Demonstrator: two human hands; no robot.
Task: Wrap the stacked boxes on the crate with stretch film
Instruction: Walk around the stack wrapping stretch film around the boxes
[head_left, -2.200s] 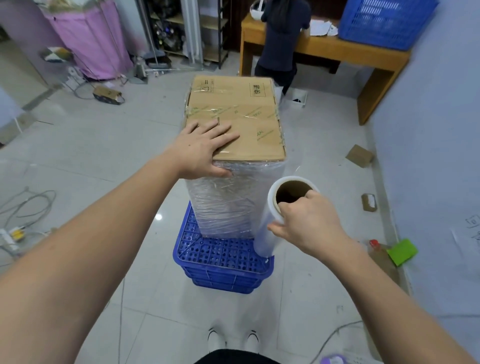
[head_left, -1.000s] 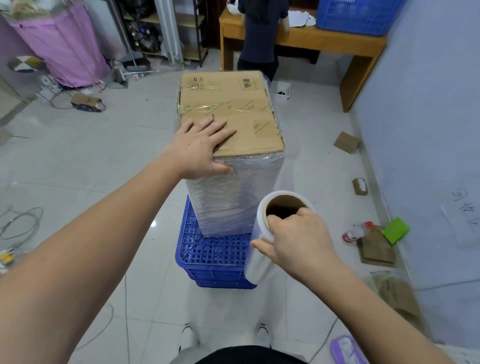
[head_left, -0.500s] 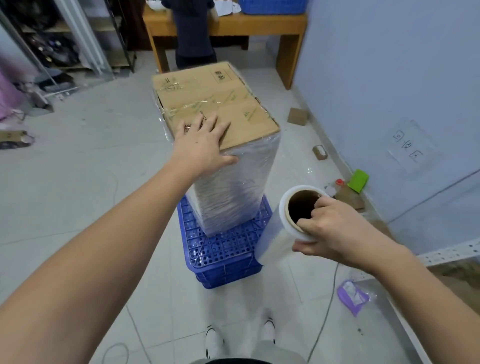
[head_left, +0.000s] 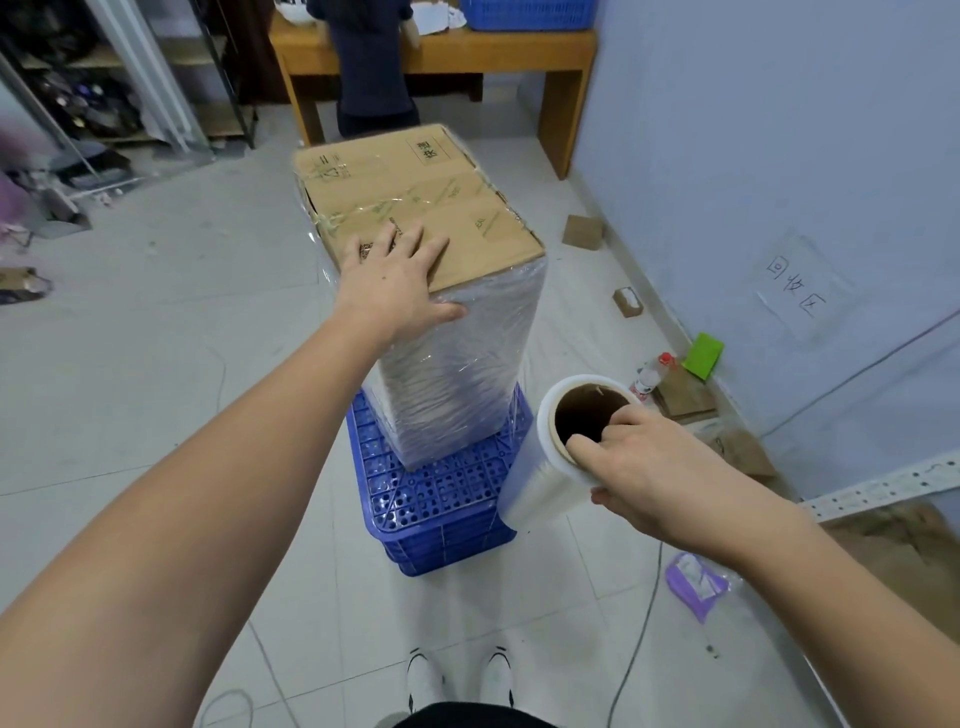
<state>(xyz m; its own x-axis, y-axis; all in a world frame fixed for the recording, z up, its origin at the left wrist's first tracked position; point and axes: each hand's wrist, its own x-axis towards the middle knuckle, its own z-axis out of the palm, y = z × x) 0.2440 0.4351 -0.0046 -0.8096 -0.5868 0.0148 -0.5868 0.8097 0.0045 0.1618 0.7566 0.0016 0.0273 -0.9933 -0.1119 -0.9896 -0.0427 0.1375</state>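
A tall stack of cardboard boxes (head_left: 431, 208) stands on a blue plastic crate (head_left: 441, 499), its sides covered in clear stretch film. My left hand (head_left: 395, 280) rests flat on the near left corner of the top box, fingers spread. My right hand (head_left: 644, 467) grips the top end of the stretch film roll (head_left: 550, 457), fingers hooked into its brown cardboard core. The roll stands to the right of the stack, beside the crate's right edge. A sheet of film stretches from the roll up to the stack's right side.
A blue-grey wall (head_left: 779, 182) runs close along the right, with cardboard scraps (head_left: 685, 395), a green sponge (head_left: 704, 356) and a purple packet (head_left: 696, 577) at its foot. A person (head_left: 371, 67) stands at a wooden table (head_left: 519, 52) behind the stack. My white shoes (head_left: 457, 680) are on the tile floor.
I have walked round the stack, so the wall now lies close on the right. The roll has swung with me to the stack's right side. My left hand stayed on the top box.
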